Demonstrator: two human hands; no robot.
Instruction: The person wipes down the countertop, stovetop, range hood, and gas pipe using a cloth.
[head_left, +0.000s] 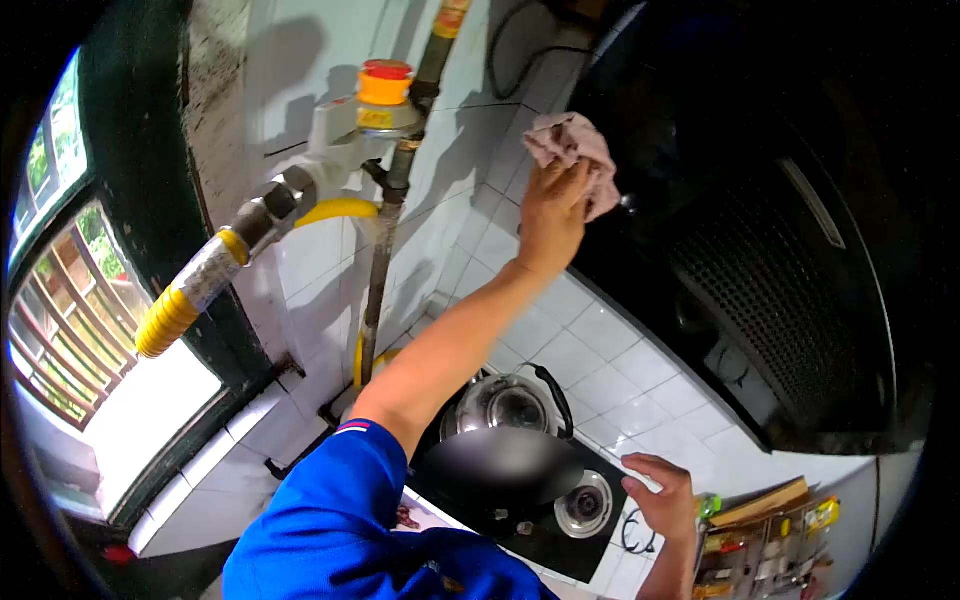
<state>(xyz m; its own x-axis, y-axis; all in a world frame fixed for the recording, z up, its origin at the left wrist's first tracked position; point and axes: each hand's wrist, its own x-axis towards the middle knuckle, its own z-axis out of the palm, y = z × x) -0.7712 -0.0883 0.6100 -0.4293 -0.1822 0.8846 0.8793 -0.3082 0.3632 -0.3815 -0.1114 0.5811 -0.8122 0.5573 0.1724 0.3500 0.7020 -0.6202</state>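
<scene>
My left hand (552, 222) is raised on an outstretched arm, its fingers closed on a crumpled pink cloth (570, 135). The cloth presses against the left edge of the black range hood (670, 190), beside the tiled wall. Lower down on the right, my right hand (664, 500) is held in the air near the stove, fingers apart and holding nothing. A metal kettle (515, 408) with a black handle sits on the black gas cooktop (470, 515), left of the bare round burner (583, 503). A grey blur covers part of the cooktop.
A gas pipe (378, 270) runs up the wall on the left, with a red-topped valve (386, 85) and a yellow corrugated hose (170, 318) jutting out. A barred window (75, 310) is beyond. At lower right stands a rack (765, 545) with bottles.
</scene>
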